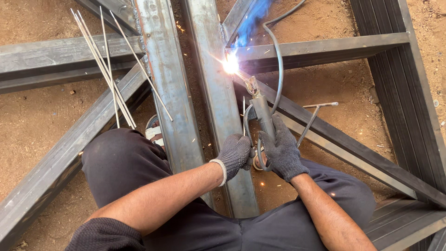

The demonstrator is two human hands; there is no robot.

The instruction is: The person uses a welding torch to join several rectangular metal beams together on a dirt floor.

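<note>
- The right hand (281, 148) is gripping the welding holder (261, 114) tight.
- The left hand (236, 153) is curling shut beside it, touching the cable (278, 60).
- A bright spark (231, 64) is glowing on the steel beam (218, 107).

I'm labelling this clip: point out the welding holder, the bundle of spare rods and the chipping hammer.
welding holder (263, 116), head view, on its grey handle.
spare rods (108, 74), head view, mid-bundle.
chipping hammer (310, 122), head view, on its shaft.

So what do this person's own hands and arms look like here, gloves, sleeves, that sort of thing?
Both hands wear dark grey knitted gloves. The left hand glove has a pale, whitish cuff band at the wrist; the right hand glove shows no such band. Both forearms are bare below the gloves. A dark, textured knit sleeve covers the left upper arm. No watch or jewellery shows.
</note>
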